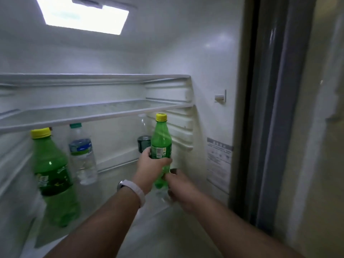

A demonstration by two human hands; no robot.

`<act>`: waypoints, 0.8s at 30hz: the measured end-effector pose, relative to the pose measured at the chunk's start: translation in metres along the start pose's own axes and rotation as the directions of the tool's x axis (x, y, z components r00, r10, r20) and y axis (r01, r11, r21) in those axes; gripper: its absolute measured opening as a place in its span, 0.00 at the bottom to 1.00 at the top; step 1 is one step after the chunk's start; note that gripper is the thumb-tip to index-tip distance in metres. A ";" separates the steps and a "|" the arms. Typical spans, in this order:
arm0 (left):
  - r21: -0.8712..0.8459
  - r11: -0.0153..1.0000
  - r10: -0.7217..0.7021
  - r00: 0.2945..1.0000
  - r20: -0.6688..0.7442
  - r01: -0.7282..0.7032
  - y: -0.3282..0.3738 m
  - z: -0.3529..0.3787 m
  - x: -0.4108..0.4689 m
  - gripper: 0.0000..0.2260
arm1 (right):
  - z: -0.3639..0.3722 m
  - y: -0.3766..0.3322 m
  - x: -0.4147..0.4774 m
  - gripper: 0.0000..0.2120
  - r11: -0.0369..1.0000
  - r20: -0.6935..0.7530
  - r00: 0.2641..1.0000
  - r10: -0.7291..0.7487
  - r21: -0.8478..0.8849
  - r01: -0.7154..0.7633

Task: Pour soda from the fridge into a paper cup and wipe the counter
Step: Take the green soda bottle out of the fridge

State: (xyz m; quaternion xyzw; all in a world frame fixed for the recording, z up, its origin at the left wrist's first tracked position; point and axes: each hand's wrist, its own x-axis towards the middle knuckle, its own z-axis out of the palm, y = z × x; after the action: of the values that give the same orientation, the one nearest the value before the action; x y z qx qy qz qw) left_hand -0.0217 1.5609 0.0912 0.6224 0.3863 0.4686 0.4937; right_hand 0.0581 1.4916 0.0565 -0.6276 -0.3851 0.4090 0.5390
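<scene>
The left hand (152, 162) wraps its fingers round the label of the green soda bottle (161, 138), upright at the right of the fridge's lower shelf (115, 170). The right hand (179, 185) is at the bottle's base, too blurred to tell its grip. Best to draw the bottle out level, cap clear of the shelf above (93, 116).

Both forearms are reaching forward side by side. The left hand (155, 165), wearing a pale wristband (134, 190), is gripping the green soda bottle (161, 140) around its label. The right hand (179, 185) is curling its blurred fingers round the bottle's lower part, just below the left hand.
</scene>
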 end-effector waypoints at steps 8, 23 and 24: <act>0.024 0.997 0.074 0.997 0.005 -0.074 0.017 -0.001 -0.035 0.18 | -0.003 -0.002 -0.021 0.26 0.998 0.023 1.000 0.000 0.061 -0.001; -0.056 0.996 0.074 0.997 -0.008 -0.074 0.061 -0.008 -0.124 0.15 | -0.028 -0.002 -0.093 0.14 0.988 0.208 0.978 -0.013 0.152 -0.020; -0.057 0.996 0.069 0.998 -0.008 -0.070 0.064 -0.007 -0.130 0.15 | -0.032 -0.002 -0.099 0.14 0.985 0.229 0.973 -0.018 0.170 -0.022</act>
State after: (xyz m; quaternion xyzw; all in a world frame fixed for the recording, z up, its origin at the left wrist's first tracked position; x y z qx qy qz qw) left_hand -0.0616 1.4259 0.1281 0.6197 0.3524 0.4983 0.4935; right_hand 0.0508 1.3887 0.0712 -0.5279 -0.4075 0.5109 0.5425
